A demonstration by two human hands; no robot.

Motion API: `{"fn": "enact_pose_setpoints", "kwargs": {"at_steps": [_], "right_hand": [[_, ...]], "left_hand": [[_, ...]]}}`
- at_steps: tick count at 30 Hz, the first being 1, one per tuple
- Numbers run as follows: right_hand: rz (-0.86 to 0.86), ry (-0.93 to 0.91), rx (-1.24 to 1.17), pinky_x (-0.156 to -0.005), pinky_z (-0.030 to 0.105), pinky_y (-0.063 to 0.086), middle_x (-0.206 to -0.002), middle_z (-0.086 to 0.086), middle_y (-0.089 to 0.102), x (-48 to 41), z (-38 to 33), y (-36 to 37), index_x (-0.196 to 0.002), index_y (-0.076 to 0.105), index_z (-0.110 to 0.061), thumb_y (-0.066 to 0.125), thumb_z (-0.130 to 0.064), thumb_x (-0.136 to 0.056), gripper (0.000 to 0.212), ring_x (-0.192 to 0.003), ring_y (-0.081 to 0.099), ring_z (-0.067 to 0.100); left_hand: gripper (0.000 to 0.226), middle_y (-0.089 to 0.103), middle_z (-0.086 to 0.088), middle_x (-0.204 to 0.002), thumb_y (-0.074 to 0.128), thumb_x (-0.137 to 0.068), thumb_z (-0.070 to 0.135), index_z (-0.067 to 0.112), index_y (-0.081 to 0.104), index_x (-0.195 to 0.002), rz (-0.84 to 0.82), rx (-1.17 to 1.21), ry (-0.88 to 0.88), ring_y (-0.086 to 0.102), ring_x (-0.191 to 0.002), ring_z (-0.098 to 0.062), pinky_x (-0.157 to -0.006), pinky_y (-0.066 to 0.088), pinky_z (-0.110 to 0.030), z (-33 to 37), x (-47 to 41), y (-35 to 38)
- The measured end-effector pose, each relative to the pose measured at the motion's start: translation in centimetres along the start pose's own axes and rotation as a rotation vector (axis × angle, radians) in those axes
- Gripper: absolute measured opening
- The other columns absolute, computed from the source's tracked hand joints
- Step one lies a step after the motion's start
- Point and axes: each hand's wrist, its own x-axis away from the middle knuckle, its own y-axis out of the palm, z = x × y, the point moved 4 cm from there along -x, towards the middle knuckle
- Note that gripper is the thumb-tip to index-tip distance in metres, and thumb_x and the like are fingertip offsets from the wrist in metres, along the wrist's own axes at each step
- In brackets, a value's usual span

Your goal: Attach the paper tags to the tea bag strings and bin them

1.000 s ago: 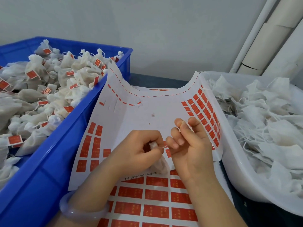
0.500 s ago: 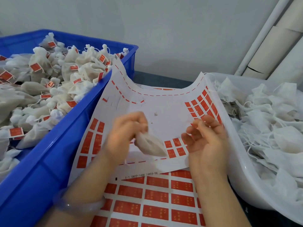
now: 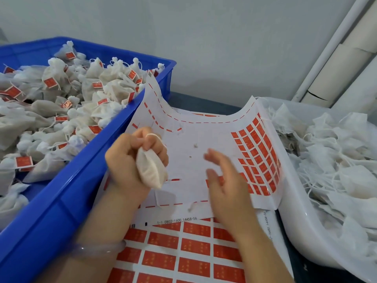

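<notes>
Where label sheets (image 3: 195, 164) lie, grey wall (image 3: 204, 37)

We note one cream tea bag (image 3: 151, 170) hanging plump end down from the left hand (image 3: 130, 160), its string (image 3: 153, 136) looped over the fingers. Left of the grip, tagged bags (image 3: 61, 103) heap the blue bin (image 3: 67, 193); right, untagged bags (image 3: 334, 160) fill the white tub (image 3: 295, 227). Red tags (image 3: 257, 154) remain on the sheet (image 3: 195, 160) beneath.

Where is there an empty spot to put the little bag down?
The bare white middle of the sticker sheet, between the left hand and the right hand, short of the red tags, looks free. The blue bin and the white tub are piled full.
</notes>
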Motion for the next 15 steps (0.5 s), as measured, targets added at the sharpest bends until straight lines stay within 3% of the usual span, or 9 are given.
{"fn": "enact_pose_setpoints", "kwargs": {"at_steps": [1, 3, 6, 9, 12, 15], "right_hand": [[0.026, 0.043, 0.048, -0.102, 0.026, 0.035, -0.134, -0.025, 0.040, -0.5, 0.7, -1.2, -0.128, 0.036, -0.045, 0.045, -0.034, -0.094, 0.036, -0.125, 0.039, -0.001], [-0.126, 0.166, 0.201, -0.106, 0.033, 0.034, -0.144, -0.017, 0.036, -0.7, 2.1, -2.1, -0.134, 0.036, -0.039, 0.050, -0.035, -0.093, 0.044, -0.131, 0.037, 0.008], [-0.323, 0.165, 0.413, -0.111, 0.031, 0.024, -0.149, -0.017, 0.028, -0.4, 2.8, -1.2, -0.139, 0.035, -0.036, 0.051, -0.041, -0.092, 0.050, -0.136, 0.028, 0.007], [-0.317, 0.075, 0.447, -0.112, 0.033, 0.021, -0.149, -0.017, 0.027, -0.4, 1.9, 0.0, -0.138, 0.034, -0.039, 0.050, -0.047, -0.090, 0.051, -0.136, 0.024, 0.008], [-0.347, 0.012, 0.472, -0.107, 0.032, 0.028, -0.140, -0.013, 0.030, -0.6, 1.1, 1.3, -0.133, 0.038, -0.042, 0.051, -0.051, -0.087, 0.049, -0.127, 0.027, 0.010], [-0.406, 0.053, 0.425, -0.103, 0.033, 0.030, -0.136, -0.012, 0.030, -1.3, 1.1, 1.8, -0.126, 0.043, -0.045, 0.058, -0.049, -0.084, 0.045, -0.124, 0.027, 0.011]], "left_hand": [[0.024, 0.035, 0.002, -0.045, 0.038, -0.064, 0.014, 0.019, 0.040, -0.040, 0.012, -0.084, -0.053, 0.033, -0.043, -0.012, -0.042, 0.029, -0.017, -0.4, -0.1, 0.0], [0.034, 0.039, 0.002, -0.045, 0.037, -0.071, 0.010, 0.019, 0.041, -0.038, 0.037, -0.292, -0.151, 0.036, -0.047, -0.013, -0.047, 0.033, -0.022, -1.7, 0.0, -0.1], [0.046, 0.043, 0.002, -0.047, 0.037, -0.082, 0.009, 0.021, 0.045, -0.038, 0.070, -0.444, -0.197, 0.042, -0.048, -0.010, -0.052, 0.036, -0.027, -2.6, -0.2, -0.3], [0.042, 0.044, 0.000, -0.049, 0.043, -0.081, 0.013, 0.019, 0.046, -0.040, 0.151, -0.502, -0.228, 0.042, -0.050, -0.014, -0.056, 0.036, -0.027, -2.7, -0.2, -0.5], [0.036, 0.046, -0.001, -0.052, 0.049, -0.078, 0.015, 0.018, 0.049, -0.043, 0.219, -0.530, -0.254, 0.042, -0.052, -0.016, -0.058, 0.035, -0.028, -2.8, -0.3, -0.6], [0.028, 0.048, -0.006, -0.059, 0.048, -0.082, 0.016, 0.012, 0.049, -0.054, 0.293, -0.592, -0.280, 0.045, -0.060, -0.021, -0.065, 0.039, -0.032, -2.8, -0.3, -0.9]]}}
